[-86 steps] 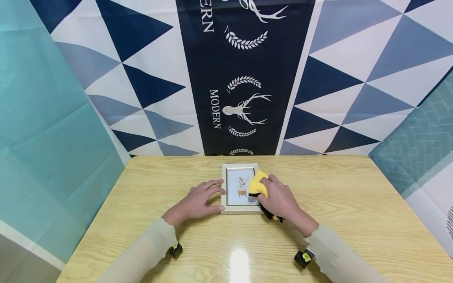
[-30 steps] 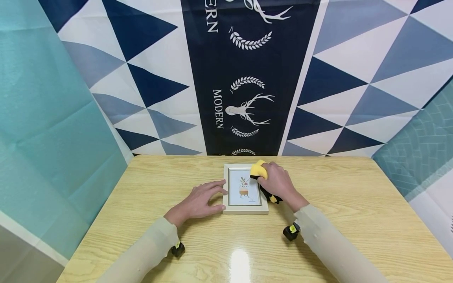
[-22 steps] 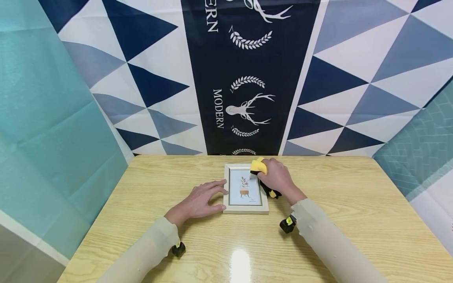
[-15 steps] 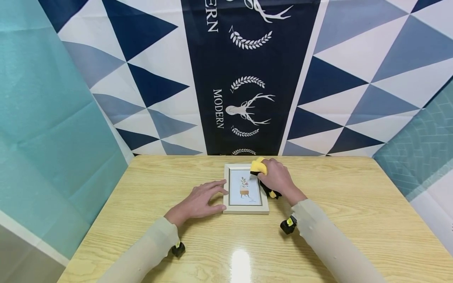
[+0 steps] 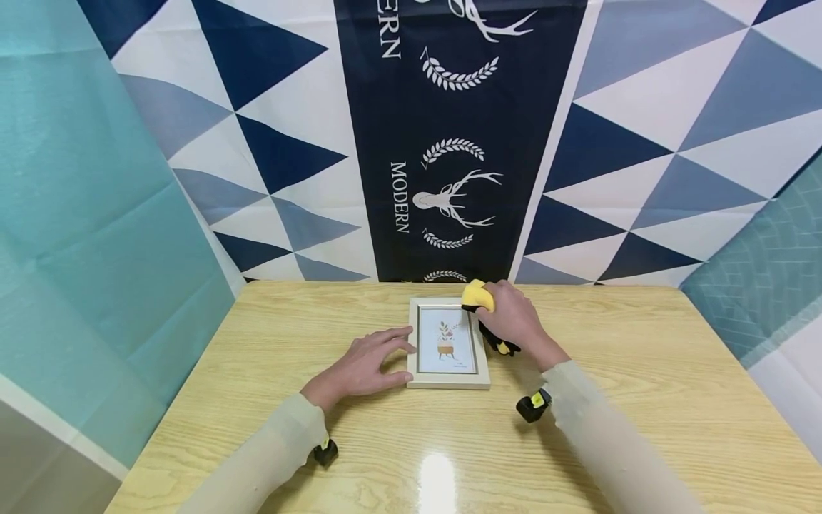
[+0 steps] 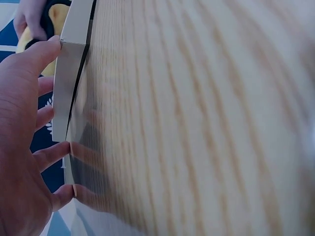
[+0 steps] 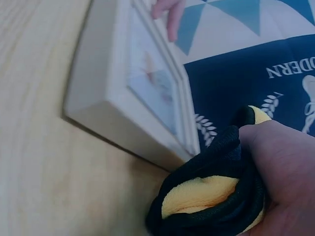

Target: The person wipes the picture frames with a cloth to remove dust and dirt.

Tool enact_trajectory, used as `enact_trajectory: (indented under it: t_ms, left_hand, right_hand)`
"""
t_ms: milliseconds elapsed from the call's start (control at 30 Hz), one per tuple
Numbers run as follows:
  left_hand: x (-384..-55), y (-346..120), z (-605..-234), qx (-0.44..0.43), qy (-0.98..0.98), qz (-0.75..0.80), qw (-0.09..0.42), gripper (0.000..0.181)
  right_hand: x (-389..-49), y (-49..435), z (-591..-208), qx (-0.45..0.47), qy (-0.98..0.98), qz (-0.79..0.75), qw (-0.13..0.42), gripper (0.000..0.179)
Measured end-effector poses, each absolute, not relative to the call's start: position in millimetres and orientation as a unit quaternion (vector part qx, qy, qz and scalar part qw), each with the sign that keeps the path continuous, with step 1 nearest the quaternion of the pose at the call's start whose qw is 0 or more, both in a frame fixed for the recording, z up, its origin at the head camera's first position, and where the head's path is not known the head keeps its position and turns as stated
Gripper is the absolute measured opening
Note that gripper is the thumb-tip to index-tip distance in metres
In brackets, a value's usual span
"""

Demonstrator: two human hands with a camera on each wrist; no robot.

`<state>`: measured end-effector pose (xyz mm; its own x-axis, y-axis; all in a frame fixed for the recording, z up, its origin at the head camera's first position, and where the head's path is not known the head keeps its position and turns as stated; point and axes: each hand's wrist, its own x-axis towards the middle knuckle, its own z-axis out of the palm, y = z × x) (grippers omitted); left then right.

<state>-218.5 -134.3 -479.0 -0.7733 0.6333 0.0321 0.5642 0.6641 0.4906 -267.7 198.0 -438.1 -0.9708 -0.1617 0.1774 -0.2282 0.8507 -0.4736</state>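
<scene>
A picture frame [image 5: 448, 381] with a pale cream border lies flat on the wooden table, its picture [image 5: 449, 339] showing a potted plant. My left hand [image 5: 367, 365] rests at its left side with fingers spread; in the left wrist view the thumb and two fingers touch the frame's edge [image 6: 71, 73], while other fingertips reach the table. My right hand [image 5: 514, 314] holds a bunched yellow and black cloth [image 5: 478, 295] at the frame's back right corner. In the right wrist view the cloth [image 7: 202, 194] hangs in folds beside the frame's side [image 7: 133, 132].
The wooden table [image 5: 359, 457] reaches back to a patterned wall covering [image 5: 449, 93] with deer and triangles. A teal panel [image 5: 109, 235] stands at the left. Each wrist wears a small black camera [image 5: 533, 407].
My right hand has moved with the cloth from the frame's right middle toward its back right corner, lately slightly rightward, baring more of the picture. My left hand stays at the left edge.
</scene>
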Motion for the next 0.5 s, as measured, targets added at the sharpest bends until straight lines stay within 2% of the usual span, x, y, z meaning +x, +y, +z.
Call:
enact_trajectory:
  t_ms: [233, 500]
  left_hand:
    - [-219.4, -134.7, -480.2, 0.324, 0.912, 0.239, 0.075, 0.051]
    - [-220.1, -132.7, -479.9, 0.327, 0.912, 0.237, 0.074, 0.053]
  right_hand:
    - [-266.9, 198.8, -420.1, 0.107, -0.957, 0.257, 0.077, 0.035]
    - [-269.5, 202.0, -414.5, 0.127, -0.955, 0.256, 0.084, 0.039]
